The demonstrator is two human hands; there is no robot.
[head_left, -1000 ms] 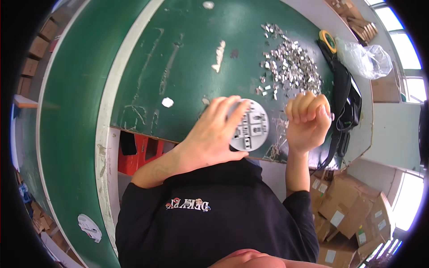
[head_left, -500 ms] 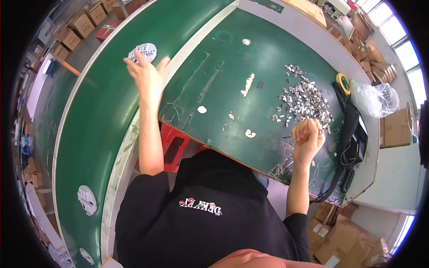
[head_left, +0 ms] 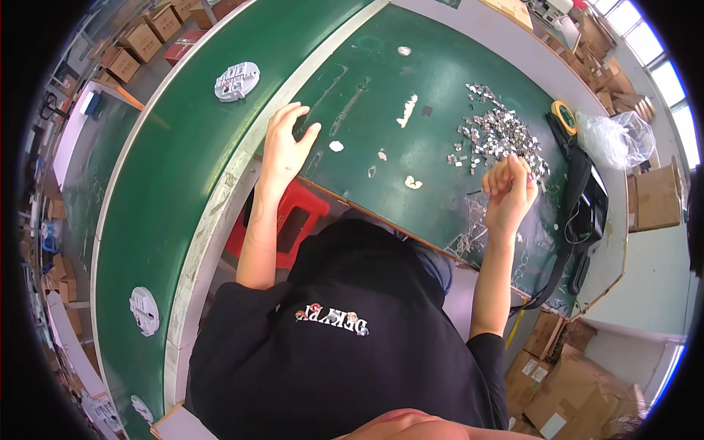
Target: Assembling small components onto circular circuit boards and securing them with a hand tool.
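My left hand (head_left: 288,143) is raised with its fingers apart and nothing in it, over the pale rail (head_left: 249,150) between the green belt and the green tabletop. Beyond it on the belt (head_left: 165,172) lies a round whitish-grey plastic piece (head_left: 237,81) with raised shapes, apart from my fingers. On the right, my right hand (head_left: 510,189) is closed, fingers curled against the thumb; what they hold, if anything, is hidden. A loose heap of small shiny metal pieces (head_left: 502,132) spreads over the tabletop (head_left: 359,158) just beyond this hand.
Similar round pieces (head_left: 144,312) lie farther down the belt. Right of the heap are a black bag (head_left: 583,209) with a strap, a yellow tape roll (head_left: 563,117) and a clear plastic bag (head_left: 616,150). Whitish scraps (head_left: 408,111) dot the tabletop. A red stool (head_left: 304,213) stands beneath its edge.
My left hand has drawn back from the round piece, towards the right and nearer to me, leaving that piece on the belt. My right hand stays closed near the metal pieces. The view has shifted slightly.
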